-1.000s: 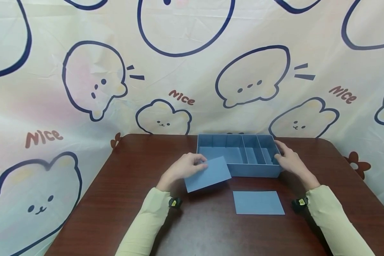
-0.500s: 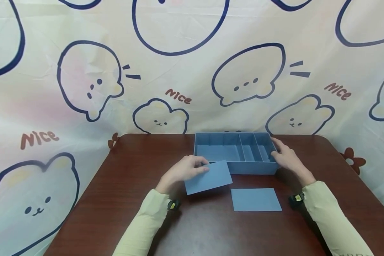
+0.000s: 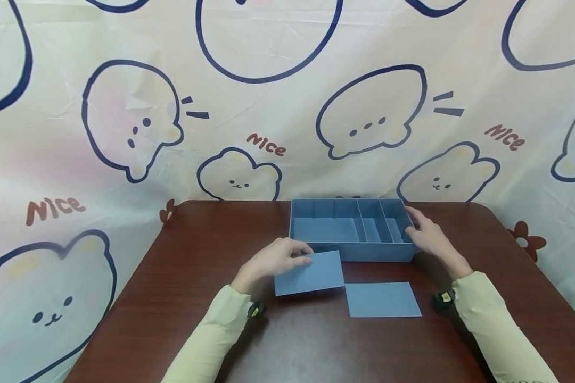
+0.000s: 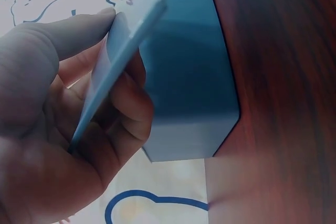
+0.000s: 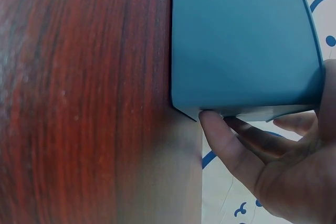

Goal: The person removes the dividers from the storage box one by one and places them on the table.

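Observation:
My left hand (image 3: 278,260) pinches a thin, flat blue panel (image 3: 318,271) by its left part, thumb on one face and fingers behind it. In the left wrist view this panel (image 4: 123,51) stands on a slant before the box wall. Behind it at the table's back sits a blue divided box (image 3: 376,251) with a wide compartment at left and two narrow ones at right. My right hand (image 3: 431,236) grips the box's right end, thumb at the rim, and in the right wrist view its fingers (image 5: 226,140) lie against the end wall.
A second flat blue panel (image 3: 383,299) lies on the dark brown table (image 3: 306,346) in front of the box. The held panel's right corner overlaps its far left corner in the head view. A patterned cloth (image 3: 287,106) hangs behind the table.
The left hand has brought its panel slightly towards the person and turned it more level with the table's front. The right hand keeps its hold on the box. The head view shifts a little.

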The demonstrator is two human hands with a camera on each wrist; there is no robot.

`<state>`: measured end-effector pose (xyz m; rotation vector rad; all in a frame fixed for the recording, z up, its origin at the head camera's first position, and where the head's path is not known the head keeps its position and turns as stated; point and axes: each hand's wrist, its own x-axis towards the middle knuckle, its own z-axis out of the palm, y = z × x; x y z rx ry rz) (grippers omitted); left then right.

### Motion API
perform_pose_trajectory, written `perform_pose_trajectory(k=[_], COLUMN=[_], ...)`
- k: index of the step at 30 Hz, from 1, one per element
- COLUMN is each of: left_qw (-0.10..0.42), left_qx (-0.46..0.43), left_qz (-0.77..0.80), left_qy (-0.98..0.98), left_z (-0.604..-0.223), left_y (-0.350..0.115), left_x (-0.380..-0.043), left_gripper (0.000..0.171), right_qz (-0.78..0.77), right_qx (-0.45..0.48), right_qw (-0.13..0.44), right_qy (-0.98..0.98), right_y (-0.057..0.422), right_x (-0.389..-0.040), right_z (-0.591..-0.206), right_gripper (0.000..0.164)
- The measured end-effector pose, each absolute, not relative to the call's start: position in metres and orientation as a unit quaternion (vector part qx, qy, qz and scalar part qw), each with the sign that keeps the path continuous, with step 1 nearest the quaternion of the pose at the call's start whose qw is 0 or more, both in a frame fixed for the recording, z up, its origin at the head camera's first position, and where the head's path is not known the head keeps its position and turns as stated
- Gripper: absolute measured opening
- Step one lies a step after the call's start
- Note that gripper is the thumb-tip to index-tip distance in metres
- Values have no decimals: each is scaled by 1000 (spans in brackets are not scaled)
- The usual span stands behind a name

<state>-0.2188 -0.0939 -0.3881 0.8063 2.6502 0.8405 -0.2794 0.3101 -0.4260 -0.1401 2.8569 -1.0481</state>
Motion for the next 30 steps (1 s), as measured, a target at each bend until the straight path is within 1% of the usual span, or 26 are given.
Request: perform_pose_trajectory(k=[5,11,23,30], left_qw=[128,129,162,161], left_qx=[269,285,295,301], left_qz=[283,266,253,247], left_qy=[912,912,907,907], left_z=[-392,-394,-397,-397], left_y=[-97,-97,-97,-95], left_x=[-217,-216,-214,-214], left_gripper=[26,23,19,15], right_qz=[-344,-340,-339,-342], right_qx=[-48,-46,-47,-45], right_qw=[48,44,45,46], right_qy=[936,938,938,938], right_y=[309,310,309,310], right_x=[-279,-280,-278,-279], right_z=[-426,-426,-425,-426], right_gripper=[65,64,64,65])
